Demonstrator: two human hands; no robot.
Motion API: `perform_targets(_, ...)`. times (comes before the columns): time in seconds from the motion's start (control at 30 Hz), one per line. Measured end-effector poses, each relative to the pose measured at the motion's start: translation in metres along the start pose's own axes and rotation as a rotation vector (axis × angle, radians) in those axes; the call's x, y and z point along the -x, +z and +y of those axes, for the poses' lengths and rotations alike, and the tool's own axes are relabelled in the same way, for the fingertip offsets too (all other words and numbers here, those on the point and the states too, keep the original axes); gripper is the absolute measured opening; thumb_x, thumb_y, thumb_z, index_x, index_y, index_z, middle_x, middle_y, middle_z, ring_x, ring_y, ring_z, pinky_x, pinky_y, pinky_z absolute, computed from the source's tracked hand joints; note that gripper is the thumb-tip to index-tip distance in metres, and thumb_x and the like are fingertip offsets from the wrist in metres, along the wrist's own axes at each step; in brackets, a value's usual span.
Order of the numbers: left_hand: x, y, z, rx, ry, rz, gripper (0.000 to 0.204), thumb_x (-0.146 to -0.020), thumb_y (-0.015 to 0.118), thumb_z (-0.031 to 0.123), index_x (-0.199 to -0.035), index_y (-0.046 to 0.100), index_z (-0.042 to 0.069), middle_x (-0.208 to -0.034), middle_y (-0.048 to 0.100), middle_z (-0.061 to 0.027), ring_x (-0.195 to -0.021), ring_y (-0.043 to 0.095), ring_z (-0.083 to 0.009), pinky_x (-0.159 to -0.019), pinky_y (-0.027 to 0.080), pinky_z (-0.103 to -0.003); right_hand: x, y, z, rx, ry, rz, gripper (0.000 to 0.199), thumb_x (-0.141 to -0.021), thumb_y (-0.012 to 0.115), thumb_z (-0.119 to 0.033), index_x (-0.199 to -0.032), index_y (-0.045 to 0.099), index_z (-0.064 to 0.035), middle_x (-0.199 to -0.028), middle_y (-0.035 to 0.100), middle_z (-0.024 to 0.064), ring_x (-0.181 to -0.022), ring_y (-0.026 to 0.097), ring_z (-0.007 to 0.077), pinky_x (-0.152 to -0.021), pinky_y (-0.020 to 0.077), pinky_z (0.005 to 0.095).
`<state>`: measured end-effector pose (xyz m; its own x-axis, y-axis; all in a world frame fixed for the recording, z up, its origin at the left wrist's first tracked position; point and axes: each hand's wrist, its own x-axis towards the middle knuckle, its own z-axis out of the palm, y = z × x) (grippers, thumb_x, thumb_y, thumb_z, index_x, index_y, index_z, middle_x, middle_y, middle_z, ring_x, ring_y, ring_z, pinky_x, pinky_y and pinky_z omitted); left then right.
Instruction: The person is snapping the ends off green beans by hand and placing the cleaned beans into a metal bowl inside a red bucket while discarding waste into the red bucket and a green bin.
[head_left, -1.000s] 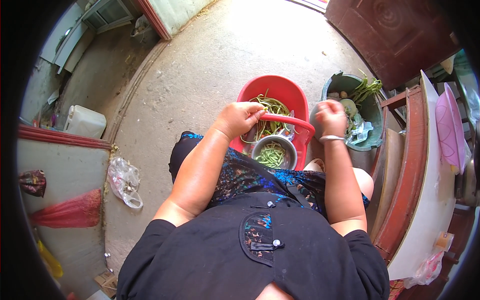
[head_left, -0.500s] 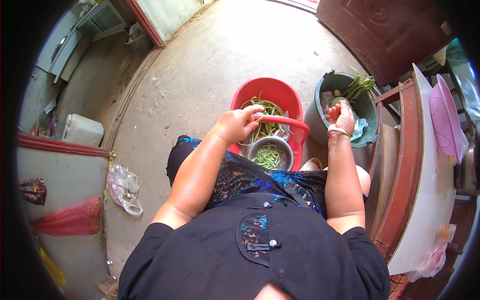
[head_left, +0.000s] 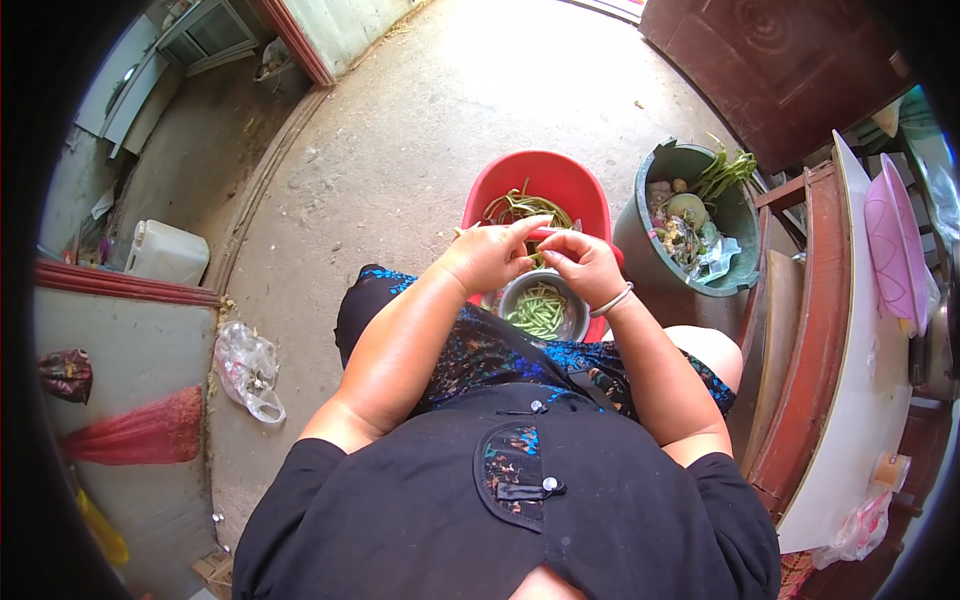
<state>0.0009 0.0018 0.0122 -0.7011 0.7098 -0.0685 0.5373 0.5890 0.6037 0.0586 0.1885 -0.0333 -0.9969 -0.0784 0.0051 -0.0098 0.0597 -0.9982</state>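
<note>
My left hand [head_left: 490, 258] is closed on a green bean [head_left: 537, 260], mostly hidden by the fingers. Close beside it my right hand [head_left: 588, 268] pinches at the same bean, fingertips nearly meeting the left ones. Both hands are over a red plastic basket [head_left: 592, 185], hiding most of its raised handle. Long whole beans [head_left: 518, 207] lie inside the basket toward the far side. In its near part sits a grey metal bowl [head_left: 578, 322] holding short pieces of green bean [head_left: 537, 312], below my hands.
A dark green bin [head_left: 640, 235] with vegetable scraps and plastic stands right of the basket. Further right is a wooden table frame [head_left: 810, 340] with a white board. A clear plastic bag [head_left: 246, 370] lies on the floor at left; a white jug [head_left: 168, 252] stands beyond the doorway.
My right hand has moved left from over the green bin to meet my left hand above the bowl. My left hand has shifted slightly to the right.
</note>
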Motion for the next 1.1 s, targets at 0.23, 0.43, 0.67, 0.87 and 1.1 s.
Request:
perform_targets(0.23,0.000,0.002,-0.020,-0.014,-0.011,0.036,0.035,-0.077,0.068,0.024,-0.112,0.061,0.020,-0.085,0.067,-0.0061,-0.079,0.065,-0.0248,-0.071,0.052,-0.036,-0.001,-0.006,-0.014,-0.197,0.237,0.165,0.007,-0.086,0.061,-0.006,-0.092,0.061,-0.0019,-0.081,0.063,0.0046,-0.071,0.061,0.0113,-0.065,0.0502,0.0239)
perform_targets(0.43,-0.002,0.003,-0.019,-0.077,0.017,0.186,0.016,-0.079,0.068,0.025,-0.090,0.069,0.014,-0.083,0.066,-0.0081,-0.076,0.063,-0.0259,-0.069,0.051,-0.036,0.000,-0.009,0.001,0.143,0.015,0.285,0.006,-0.082,0.063,-0.007,-0.088,0.064,-0.0062,-0.081,0.063,0.0050,-0.078,0.061,0.0154,-0.070,0.0501,0.0270)
perform_targets(0.67,0.000,-0.001,-0.011,-0.096,-0.004,0.068,0.016,-0.082,0.064,0.028,-0.086,0.070,0.014,-0.079,0.066,-0.0078,-0.074,0.063,-0.0265,-0.068,0.051,-0.037,0.003,-0.001,-0.028,0.995,-0.666,0.300,0.011,-0.071,0.071,-0.010,-0.081,0.067,-0.0129,-0.079,0.060,0.0035,-0.076,0.056,0.0220,-0.070,0.0467,0.0339)
perform_targets(0.87,-0.001,-0.004,-0.007,-0.092,-0.014,-0.053,0.018,-0.083,0.061,0.027,-0.084,0.070,0.012,-0.079,0.066,-0.0088,-0.073,0.063,-0.0264,-0.067,0.050,-0.037,0.000,0.001,-0.019,1.089,-0.739,0.252,0.006,-0.072,0.066,-0.011,-0.076,0.062,-0.0139,-0.073,0.057,0.0023,-0.071,0.056,0.0220,-0.064,0.0460,0.0335)
perform_targets(1.1,0.000,-0.001,-0.007,0.029,-0.010,-0.056,0.020,-0.084,0.060,0.027,-0.082,0.070,0.009,-0.076,0.066,-0.0112,-0.070,0.063,-0.0257,-0.066,0.049,-0.037,0.008,0.009,-0.013,0.512,-0.285,0.249,0.010,-0.073,0.065,-0.005,-0.082,0.067,-0.0087,-0.077,0.061,0.0075,-0.067,0.061,0.0208,-0.064,0.0501,0.0285)
